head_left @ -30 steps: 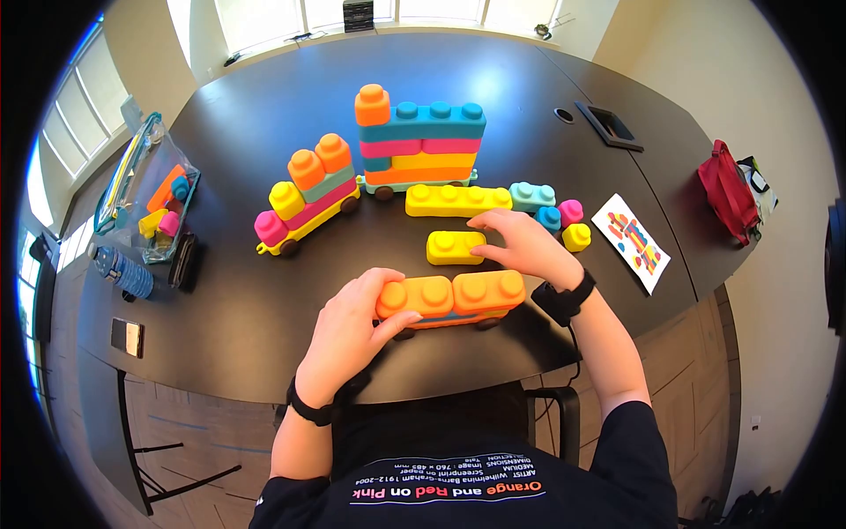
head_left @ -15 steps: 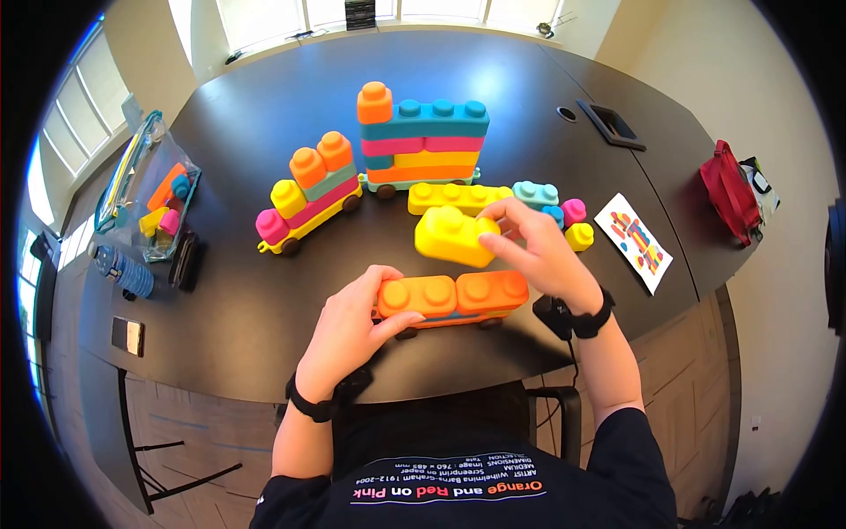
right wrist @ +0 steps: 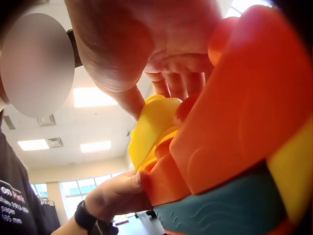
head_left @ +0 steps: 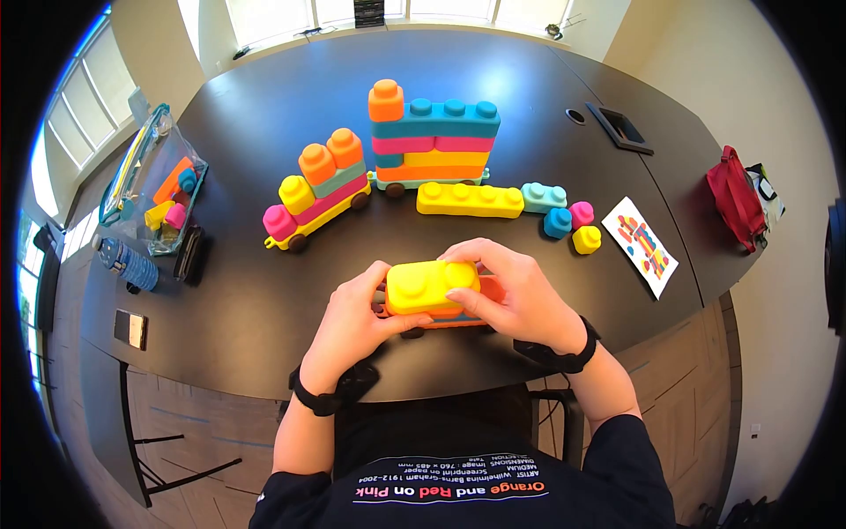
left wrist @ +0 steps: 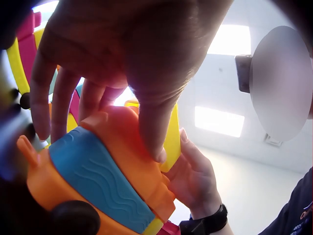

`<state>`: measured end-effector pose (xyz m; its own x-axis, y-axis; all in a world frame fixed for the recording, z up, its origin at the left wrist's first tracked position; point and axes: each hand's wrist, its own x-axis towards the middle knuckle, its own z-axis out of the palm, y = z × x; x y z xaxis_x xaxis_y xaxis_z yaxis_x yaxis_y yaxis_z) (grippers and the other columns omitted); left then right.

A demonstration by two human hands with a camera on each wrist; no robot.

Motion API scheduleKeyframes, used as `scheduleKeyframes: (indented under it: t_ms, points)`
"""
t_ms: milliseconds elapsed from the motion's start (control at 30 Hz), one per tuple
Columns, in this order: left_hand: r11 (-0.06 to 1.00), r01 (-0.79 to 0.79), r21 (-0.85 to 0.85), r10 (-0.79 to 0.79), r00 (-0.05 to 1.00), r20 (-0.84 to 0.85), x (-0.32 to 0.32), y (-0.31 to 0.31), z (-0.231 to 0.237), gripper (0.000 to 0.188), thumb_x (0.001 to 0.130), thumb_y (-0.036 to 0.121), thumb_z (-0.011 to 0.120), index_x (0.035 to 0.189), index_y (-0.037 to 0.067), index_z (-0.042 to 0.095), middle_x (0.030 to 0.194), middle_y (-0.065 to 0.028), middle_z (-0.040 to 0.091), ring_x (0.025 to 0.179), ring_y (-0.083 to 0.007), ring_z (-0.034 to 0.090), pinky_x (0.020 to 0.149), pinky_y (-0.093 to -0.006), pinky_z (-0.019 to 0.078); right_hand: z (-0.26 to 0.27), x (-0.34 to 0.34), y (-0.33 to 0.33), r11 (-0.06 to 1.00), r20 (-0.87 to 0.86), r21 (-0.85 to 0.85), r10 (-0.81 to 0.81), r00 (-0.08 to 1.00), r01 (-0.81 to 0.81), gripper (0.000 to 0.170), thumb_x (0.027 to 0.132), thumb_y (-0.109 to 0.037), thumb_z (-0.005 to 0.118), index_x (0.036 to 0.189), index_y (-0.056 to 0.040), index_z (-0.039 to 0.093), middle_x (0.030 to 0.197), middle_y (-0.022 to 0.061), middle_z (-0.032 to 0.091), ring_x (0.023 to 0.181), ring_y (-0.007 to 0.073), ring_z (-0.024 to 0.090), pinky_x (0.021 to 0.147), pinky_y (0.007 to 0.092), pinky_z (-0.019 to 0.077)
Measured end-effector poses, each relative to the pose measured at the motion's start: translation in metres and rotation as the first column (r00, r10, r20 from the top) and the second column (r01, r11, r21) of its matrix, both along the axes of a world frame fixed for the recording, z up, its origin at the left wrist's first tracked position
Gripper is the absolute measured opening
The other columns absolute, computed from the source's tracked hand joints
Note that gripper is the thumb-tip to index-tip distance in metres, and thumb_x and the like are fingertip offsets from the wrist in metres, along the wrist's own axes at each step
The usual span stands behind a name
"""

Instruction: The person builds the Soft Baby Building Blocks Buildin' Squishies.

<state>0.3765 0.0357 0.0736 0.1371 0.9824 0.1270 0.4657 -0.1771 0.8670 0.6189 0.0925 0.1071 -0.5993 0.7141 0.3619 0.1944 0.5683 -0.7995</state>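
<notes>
My right hand pinches a two-stud yellow block between thumb and fingers. The block sits low over the left part of a wheeled wagon of stacked blocks, tilted in the right wrist view with an orange stud showing beneath it. My left hand grips the wagon's left end, its thumb along the side of an orange block. Below that orange layer lies a wavy-patterned blue block, above the orange base and a dark wheel. In the head view the yellow block and my right hand hide most of the wagon's top.
Beyond my hands stand a yellow-based wagon and a taller wagon. A long yellow block, a light blue block and several small blocks lie right of centre. Further out are a picture card, clear bag and bottle.
My right hand has lifted the yellow block off the table and brought it left and nearer, over the orange-topped wagon. My left hand has stayed at the wagon's left end.
</notes>
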Motion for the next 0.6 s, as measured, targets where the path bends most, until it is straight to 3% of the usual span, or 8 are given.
scheduleKeyframes:
  t_ms: [67, 133, 300, 433, 600]
  points:
    - [1.000, -0.016, 0.007, 0.016, 1.000, -0.006, 0.0003, -0.0010, -0.0007, 0.050, 0.079, 0.020, 0.096, 0.111, 0.002, 0.062, 0.099, -0.0079, 0.074, 0.088, -0.0159, 0.073, 0.077, -0.0305, 0.0596, -0.0017, -0.0022, 0.0007, 0.999, -0.007, 0.039, 0.007, 1.000, -0.007, 0.031, 0.095, -0.014, 0.078, 0.121, -0.0027, 0.065, 0.108, 0.0131, 0.070, 0.084, 0.0249, 0.070, 0.077, 0.0330, 0.0580]
    - [0.999, -0.042, 0.025, 0.042, 0.999, 0.001, 0.0015, -0.0014, 0.0006, 0.055, 0.075, 0.030, 0.097, 0.107, 0.002, 0.063, 0.098, -0.0137, 0.076, 0.090, -0.0300, 0.077, 0.081, -0.0373, 0.0612, -0.0010, -0.0040, 0.0012, 0.997, -0.015, 0.080, 0.014, 1.000, -0.013, 0.031, 0.095, -0.014, 0.078, 0.122, -0.0033, 0.065, 0.109, 0.0132, 0.071, 0.087, 0.0266, 0.071, 0.079, 0.0335, 0.0582]
    - [0.995, -0.065, 0.070, 0.066, 0.998, -0.016, 0.0020, -0.0018, -0.0037, 0.056, 0.074, 0.032, 0.098, 0.106, 0.003, 0.063, 0.094, -0.0142, 0.076, 0.088, -0.0323, 0.076, 0.079, -0.0376, 0.0600, -0.0013, -0.0054, 0.0040, 0.979, 0.024, 0.200, 0.022, 0.999, -0.027, 0.034, 0.094, -0.015, 0.078, 0.125, -0.0060, 0.068, 0.115, 0.0137, 0.072, 0.099, 0.0328, 0.072, 0.085, 0.0378, 0.0589]
    - [0.993, -0.072, 0.097, 0.077, 0.996, -0.048, 0.0029, -0.0024, -0.0012, 0.056, 0.074, 0.033, 0.098, 0.107, 0.003, 0.064, 0.094, -0.0143, 0.076, 0.086, -0.0324, 0.076, 0.077, -0.0382, 0.0589, -0.0001, -0.0070, 0.0017, 0.984, 0.033, 0.175, 0.032, 0.999, -0.038, 0.034, 0.093, -0.016, 0.078, 0.125, -0.0064, 0.068, 0.115, 0.0134, 0.072, 0.101, 0.0332, 0.072, 0.087, 0.0390, 0.0589]
    - [0.989, -0.094, 0.114, 0.101, 0.993, -0.058, 0.0046, -0.0002, -0.0015, 0.056, 0.073, 0.032, 0.098, 0.107, 0.003, 0.064, 0.092, -0.0138, 0.075, 0.084, -0.0318, 0.075, 0.076, -0.0375, 0.0586, -0.0045, -0.0077, 0.0069, 0.958, 0.058, 0.283, 0.026, 0.998, -0.041, 0.036, 0.092, -0.018, 0.080, 0.125, -0.0069, 0.068, 0.114, 0.0128, 0.072, 0.100, 0.0325, 0.072, 0.086, 0.0386, 0.0589]
